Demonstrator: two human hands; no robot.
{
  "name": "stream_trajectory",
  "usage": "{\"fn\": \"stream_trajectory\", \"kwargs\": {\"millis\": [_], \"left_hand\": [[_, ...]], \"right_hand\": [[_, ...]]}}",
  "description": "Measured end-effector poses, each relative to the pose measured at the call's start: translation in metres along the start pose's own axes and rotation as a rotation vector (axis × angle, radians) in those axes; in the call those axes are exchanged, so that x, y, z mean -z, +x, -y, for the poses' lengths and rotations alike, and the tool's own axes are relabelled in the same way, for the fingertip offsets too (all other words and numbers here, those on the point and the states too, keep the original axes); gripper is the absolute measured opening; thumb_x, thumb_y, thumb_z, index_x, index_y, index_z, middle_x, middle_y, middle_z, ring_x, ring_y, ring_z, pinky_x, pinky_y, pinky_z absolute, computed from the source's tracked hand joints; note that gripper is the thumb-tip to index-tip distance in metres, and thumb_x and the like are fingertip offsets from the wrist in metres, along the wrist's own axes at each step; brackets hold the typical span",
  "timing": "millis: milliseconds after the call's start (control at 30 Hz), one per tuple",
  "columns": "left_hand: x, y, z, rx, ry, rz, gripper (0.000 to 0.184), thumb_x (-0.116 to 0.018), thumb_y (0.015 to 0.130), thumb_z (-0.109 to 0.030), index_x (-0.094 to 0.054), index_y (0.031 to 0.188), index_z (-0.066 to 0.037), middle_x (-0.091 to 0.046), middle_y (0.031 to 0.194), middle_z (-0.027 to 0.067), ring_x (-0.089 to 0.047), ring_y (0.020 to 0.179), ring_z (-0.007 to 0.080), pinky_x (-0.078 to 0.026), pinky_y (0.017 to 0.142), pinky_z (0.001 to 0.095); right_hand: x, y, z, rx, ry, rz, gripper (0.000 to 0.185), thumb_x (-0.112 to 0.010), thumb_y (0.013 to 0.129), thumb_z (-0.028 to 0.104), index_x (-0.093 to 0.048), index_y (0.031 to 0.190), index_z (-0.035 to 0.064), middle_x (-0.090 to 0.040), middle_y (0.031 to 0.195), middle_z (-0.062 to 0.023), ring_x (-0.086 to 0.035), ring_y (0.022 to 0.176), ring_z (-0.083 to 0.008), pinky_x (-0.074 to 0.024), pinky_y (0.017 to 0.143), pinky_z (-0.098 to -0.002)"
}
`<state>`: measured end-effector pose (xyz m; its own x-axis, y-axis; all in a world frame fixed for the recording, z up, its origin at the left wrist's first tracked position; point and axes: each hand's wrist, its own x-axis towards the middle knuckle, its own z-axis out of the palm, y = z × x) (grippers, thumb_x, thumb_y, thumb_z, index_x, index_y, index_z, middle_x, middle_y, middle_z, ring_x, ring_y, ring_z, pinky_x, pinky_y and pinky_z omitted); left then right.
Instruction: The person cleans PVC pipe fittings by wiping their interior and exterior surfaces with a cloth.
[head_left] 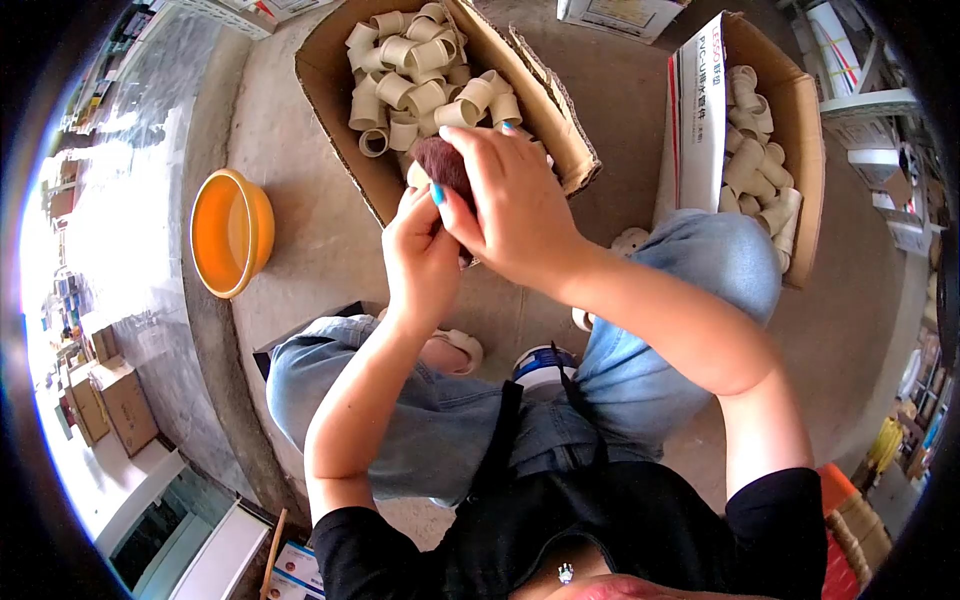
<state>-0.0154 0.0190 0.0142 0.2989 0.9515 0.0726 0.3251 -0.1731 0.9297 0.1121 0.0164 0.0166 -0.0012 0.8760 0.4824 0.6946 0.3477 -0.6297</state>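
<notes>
My right hand (510, 200) wraps round a dark brown cloth (443, 167), its thumb pressed on the cloth's edge. Just below and to the left, my left hand (420, 250) has its fingers closed at a beige pipe fitting (417, 177) that shows in part beside the cloth. How much of the fitting lies inside the cloth is hidden by my fingers. Both hands are close together over the near edge of an open cardboard box (350, 165), which holds several beige pipe fittings (425, 97).
A second cardboard box (697, 120) with more fittings stands at the right. An orange basin (232, 233) sits on the floor at the left. My bent knees are on both sides below my hands. Shelves (870, 105) stand at the far right.
</notes>
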Motion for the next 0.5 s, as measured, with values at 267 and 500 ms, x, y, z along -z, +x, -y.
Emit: {"fn": "stream_trajectory", "kwargs": {"millis": [267, 500], "left_hand": [[0.013, -0.007, -0.021, -0.625, 0.284, 0.193, 0.033, -0.062, 0.059, 0.001, -0.065, 0.091, -0.003, -0.058, 0.075, 0.0062, -0.049, 0.068, 0.0245, -0.041, 0.064, 0.0318], [0.022, 0.005, -0.032, -0.532, 0.394, 0.116, 0.032, -0.062, 0.06, 0.006, -0.063, 0.09, -0.005, -0.06, 0.086, 0.0053, -0.051, 0.073, 0.0235, -0.042, 0.067, 0.0308]], "right_hand": [[0.038, 0.037, -0.025, -0.865, 0.949, 0.821, 0.032, -0.047, 0.085, 0.03, -0.061, 0.089, 0.0014, -0.058, 0.082, -0.0036, -0.051, 0.07, -0.009, -0.0415, 0.062, -0.0238], [0.03, 0.036, -0.029, -0.014, 0.298, 0.387, 0.017, -0.047, 0.08, 0.012, -0.052, 0.075, -0.0023, -0.059, 0.07, -0.0198, -0.06, 0.065, -0.0336, -0.0464, 0.06, -0.0396]]}}
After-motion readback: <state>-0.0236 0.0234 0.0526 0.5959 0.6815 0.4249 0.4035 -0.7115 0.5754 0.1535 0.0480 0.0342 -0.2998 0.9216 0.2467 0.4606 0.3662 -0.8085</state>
